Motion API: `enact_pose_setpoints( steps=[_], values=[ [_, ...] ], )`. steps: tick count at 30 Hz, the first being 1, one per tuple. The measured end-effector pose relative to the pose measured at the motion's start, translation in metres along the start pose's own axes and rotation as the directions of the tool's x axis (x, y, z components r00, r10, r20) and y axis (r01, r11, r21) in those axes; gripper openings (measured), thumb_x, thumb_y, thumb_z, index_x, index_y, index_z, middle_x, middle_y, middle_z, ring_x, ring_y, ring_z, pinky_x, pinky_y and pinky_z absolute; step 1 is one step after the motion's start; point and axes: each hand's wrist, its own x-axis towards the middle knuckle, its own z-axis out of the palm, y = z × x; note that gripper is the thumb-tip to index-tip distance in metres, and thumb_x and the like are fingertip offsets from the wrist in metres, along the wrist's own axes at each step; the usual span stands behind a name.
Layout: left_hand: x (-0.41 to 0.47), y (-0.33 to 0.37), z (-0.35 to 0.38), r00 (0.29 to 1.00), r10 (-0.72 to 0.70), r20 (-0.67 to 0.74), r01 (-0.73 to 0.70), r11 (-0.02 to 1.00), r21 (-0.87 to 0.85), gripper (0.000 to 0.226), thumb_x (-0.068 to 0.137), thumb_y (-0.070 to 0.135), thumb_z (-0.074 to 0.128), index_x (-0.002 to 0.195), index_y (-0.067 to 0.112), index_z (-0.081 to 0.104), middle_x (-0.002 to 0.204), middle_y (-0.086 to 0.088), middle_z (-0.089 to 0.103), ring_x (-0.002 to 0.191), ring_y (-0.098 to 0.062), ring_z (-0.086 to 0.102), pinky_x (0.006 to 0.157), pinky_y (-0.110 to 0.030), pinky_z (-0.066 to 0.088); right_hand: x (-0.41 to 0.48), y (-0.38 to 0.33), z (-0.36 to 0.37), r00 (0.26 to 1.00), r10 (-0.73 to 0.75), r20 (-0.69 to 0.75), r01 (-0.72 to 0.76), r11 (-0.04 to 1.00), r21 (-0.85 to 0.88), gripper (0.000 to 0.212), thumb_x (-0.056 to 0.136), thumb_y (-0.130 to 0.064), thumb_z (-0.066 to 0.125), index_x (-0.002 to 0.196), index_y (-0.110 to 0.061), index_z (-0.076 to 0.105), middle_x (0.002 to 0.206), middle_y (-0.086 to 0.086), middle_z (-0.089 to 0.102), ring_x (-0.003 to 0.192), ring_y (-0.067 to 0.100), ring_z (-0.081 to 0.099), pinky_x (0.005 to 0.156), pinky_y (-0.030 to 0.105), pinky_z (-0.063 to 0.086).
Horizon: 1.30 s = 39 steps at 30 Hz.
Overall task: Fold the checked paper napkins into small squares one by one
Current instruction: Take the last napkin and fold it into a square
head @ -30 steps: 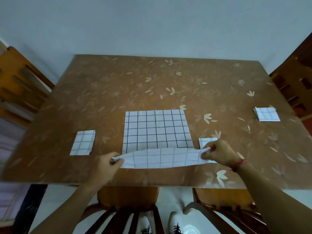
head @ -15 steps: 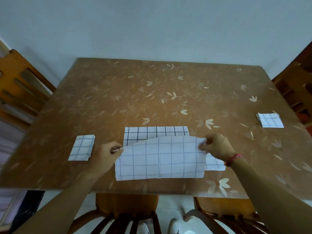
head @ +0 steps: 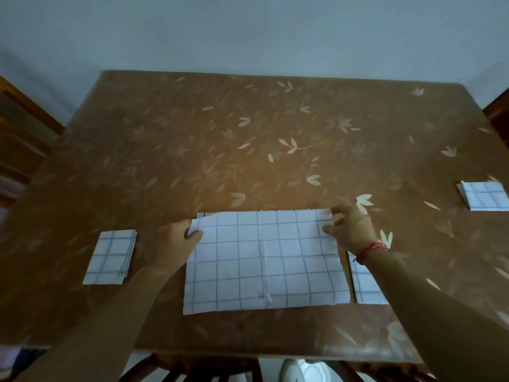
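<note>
Lying between the two hands, the checked paper napkin [head: 264,260] is doubled over on the brown leaf-patterned tabletop [head: 248,139], its upper layer showing a pale blue grid. The left hand [head: 176,244] pinches the far left corner of that upper layer between thumb and fingers, and the right hand [head: 349,227] pinches the far right corner the same way, so both are closed on the napkin's far edge. A thin strip of the lower layer with darker lines shows just beyond this edge. The fold runs along the near side, close to the tabletop's near rim.

Just outside the left hand lies a folded napkin stack [head: 111,257], apart from the hand. Under the right forearm, touching or almost touching the big napkin's right edge, lies another folded napkin [head: 367,285], partly hidden by the arm. A third folded napkin [head: 483,199] lies well beyond the right hand, at the tabletop's right side. A red string bracelet [head: 370,250] circles the right wrist.
</note>
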Motion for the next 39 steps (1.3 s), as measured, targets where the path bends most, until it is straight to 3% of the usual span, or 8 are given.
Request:
enact_pose_setpoints(
  steps=[7, 9, 12, 17, 23, 26, 29, 39],
  values=[
    [0.025, -0.005, 0.017, 0.999, 0.032, -0.002, -0.032, 0.999, -0.005, 0.026, 0.089, 0.024, 0.068, 0.069, 0.01, 0.057, 0.057, -0.001, 0.051, 0.055, -0.016, 0.048, 0.049, -0.028, 0.036, 0.024, 0.002, 0.021, 1.0, 0.006, -0.017, -0.007, 0.999, -0.037, 0.037, 0.079, -0.02, 0.074, 0.115, -0.02, 0.062, 0.091, 0.005, 0.069, 0.089, 0.026, 0.066, 0.082, 0.04, 0.057],
    [0.027, -0.009, 0.021, 0.999, 0.041, -0.004, -0.041, 0.999, -0.029, 0.016, 0.089, 0.023, 0.067, 0.092, 0.007, 0.065, 0.075, -0.005, 0.061, 0.068, -0.02, 0.052, 0.061, -0.029, 0.042, 0.026, 0.003, 0.023, 1.0, 0.004, -0.022, -0.005, 0.999, -0.051, 0.043, 0.081, -0.021, 0.075, 0.12, -0.02, 0.059, 0.096, 0.006, 0.07, 0.092, 0.027, 0.066, 0.085, 0.043, 0.057],
    [0.024, -0.011, 0.022, 0.999, 0.04, -0.036, -0.042, 0.998, -0.039, 0.037, 0.089, 0.024, 0.066, 0.122, 0.009, 0.059, 0.111, -0.007, 0.062, 0.099, -0.022, 0.056, 0.082, -0.029, 0.044, 0.022, -0.001, 0.022, 0.999, -0.038, -0.032, 0.034, 0.99, -0.136, 0.048, 0.082, -0.028, 0.074, 0.126, -0.023, 0.053, 0.106, 0.007, 0.069, 0.094, 0.029, 0.066, 0.084, 0.045, 0.057],
    [-0.012, 0.005, 0.029, 0.977, 0.198, -0.075, -0.196, 0.98, 0.032, 0.037, 0.092, 0.025, 0.059, 0.122, 0.005, 0.059, 0.124, -0.012, 0.059, 0.117, -0.028, 0.052, 0.099, -0.033, 0.039, -0.012, -0.01, 0.029, 0.97, -0.235, -0.066, 0.218, 0.955, -0.199, 0.048, 0.089, -0.028, 0.065, 0.133, -0.013, 0.05, 0.131, 0.014, 0.053, 0.113, 0.032, 0.057, 0.088, 0.041, 0.052],
    [-0.114, 0.033, 0.069, 0.916, 0.387, 0.106, -0.395, 0.917, 0.059, 0.048, 0.096, 0.031, 0.035, 0.133, 0.006, 0.053, 0.141, -0.012, 0.05, 0.135, -0.023, 0.041, 0.112, -0.04, 0.035, -0.101, -0.001, 0.076, 0.862, -0.49, 0.13, 0.506, 0.823, -0.257, 0.056, 0.089, -0.022, 0.059, 0.14, -0.005, 0.045, 0.143, 0.02, 0.046, 0.13, 0.035, 0.046, 0.106, 0.048, 0.044],
    [-0.159, 0.039, 0.086, 0.851, 0.497, 0.171, -0.52, 0.843, 0.138, 0.046, 0.095, 0.024, 0.045, 0.135, 0.003, 0.051, 0.142, -0.015, 0.049, 0.136, -0.025, 0.041, 0.113, -0.04, 0.033, -0.149, 0.004, 0.097, 0.784, -0.578, 0.226, 0.621, 0.731, -0.284, 0.065, 0.088, -0.04, 0.041, 0.142, -0.003, 0.042, 0.149, 0.021, 0.041, 0.138, 0.033, 0.04, 0.108, 0.05, 0.043],
    [-0.177, 0.037, 0.094, 0.821, 0.53, 0.21, -0.566, 0.802, 0.189, 0.052, 0.094, 0.021, 0.048, 0.141, 0.0, 0.043, 0.148, -0.017, 0.04, 0.141, -0.026, 0.033, 0.115, -0.041, 0.03, -0.179, 0.015, 0.112, 0.714, -0.608, 0.346, 0.7, 0.629, -0.338, 0.067, 0.087, -0.029, 0.027, 0.146, 0.002, 0.032, 0.154, 0.022, 0.031, 0.143, 0.035, 0.029, 0.109, 0.049, 0.041],
    [-0.182, 0.031, 0.096, 0.866, 0.372, 0.335, -0.465, 0.845, 0.263, 0.058, 0.101, 0.036, 0.024, 0.144, 0.0, 0.037, 0.151, -0.019, 0.036, 0.142, -0.029, 0.031, 0.108, -0.048, 0.04, -0.18, 0.025, 0.129, 0.725, -0.513, 0.46, 0.688, 0.572, -0.446, 0.07, 0.099, -0.047, 0.024, 0.145, 0.005, 0.035, 0.154, 0.026, 0.029, 0.144, 0.037, 0.027, 0.108, 0.051, 0.04]
  ],
)
